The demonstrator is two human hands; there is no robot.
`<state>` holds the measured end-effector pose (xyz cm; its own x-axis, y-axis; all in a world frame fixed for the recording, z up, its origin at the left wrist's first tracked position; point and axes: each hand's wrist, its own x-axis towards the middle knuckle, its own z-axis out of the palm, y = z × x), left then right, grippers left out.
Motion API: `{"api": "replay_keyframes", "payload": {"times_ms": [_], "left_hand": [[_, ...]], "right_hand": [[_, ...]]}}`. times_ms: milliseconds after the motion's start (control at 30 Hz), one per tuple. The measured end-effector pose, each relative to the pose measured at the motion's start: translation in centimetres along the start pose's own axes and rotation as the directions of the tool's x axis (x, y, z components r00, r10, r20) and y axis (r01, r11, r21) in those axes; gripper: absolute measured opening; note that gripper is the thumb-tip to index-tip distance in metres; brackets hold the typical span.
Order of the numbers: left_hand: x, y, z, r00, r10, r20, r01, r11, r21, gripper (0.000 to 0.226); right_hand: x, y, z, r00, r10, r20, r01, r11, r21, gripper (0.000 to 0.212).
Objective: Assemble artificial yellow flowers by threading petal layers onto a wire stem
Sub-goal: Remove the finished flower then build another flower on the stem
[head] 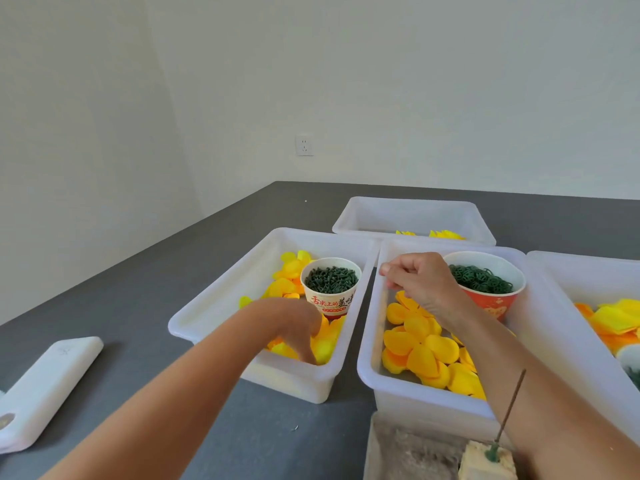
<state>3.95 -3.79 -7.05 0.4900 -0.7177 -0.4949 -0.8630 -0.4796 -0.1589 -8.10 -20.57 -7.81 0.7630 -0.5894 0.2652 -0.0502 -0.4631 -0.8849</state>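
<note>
Both hands work over white plastic bins: left hand (298,327) reaches, fingers curled, into yellow fabric petals (323,344) in the left bin (207,313); right hand (419,282) hovers, fingertips pinched together, above orange-yellow petal layers (422,351) in the middle bin (367,358) on the grey worktop (138,289).

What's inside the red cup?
The red cup is filled to near its rim with small dark green plastic rings. The right hand in front hides its left side, and what lies deeper under the rings cannot be seen.

Yellow petal layers (424,351) lie heaped in white tubs; a thin wire stem (512,407) stands upright.
</note>
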Motion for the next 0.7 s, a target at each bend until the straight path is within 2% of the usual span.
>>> {"api": "replay_keyframes", "payload": {"times_ms": [200, 367, 533, 700], "left_hand": [[0.8, 0.6, 1.4, 0.987, 0.001, -0.16, -0.012, 0.998, -0.063, 0.045], [0.9, -0.7, 1.1, 0.95, -0.011, -0.313, -0.039, 0.987, -0.154, 0.039], [0.5, -1.4, 1.1, 0.936, -0.052, -0.349, -0.062, 0.949, -0.308, 0.028], [-0.3, -2.1, 0.5, 0.907, -0.152, -0.394, -0.051, 0.887, -0.458, 0.013]], "right_hand": [[-0.1, 0.1, 0.2, 0.998, -0.001, 0.063, 0.002, 1.0, -0.016, 0.018], [-0.2, 0.0, 0.3, 0.997, -0.006, 0.078, 0.006, 1.0, -0.004, 0.018], [-0.5, -0.4, 0.3, 0.994, -0.005, 0.114, 0.006, 1.0, -0.004, 0.018], [-0.7, -0.6, 0.4, 0.988, -0.016, 0.152, 0.014, 1.0, 0.014, 0.018]]}}
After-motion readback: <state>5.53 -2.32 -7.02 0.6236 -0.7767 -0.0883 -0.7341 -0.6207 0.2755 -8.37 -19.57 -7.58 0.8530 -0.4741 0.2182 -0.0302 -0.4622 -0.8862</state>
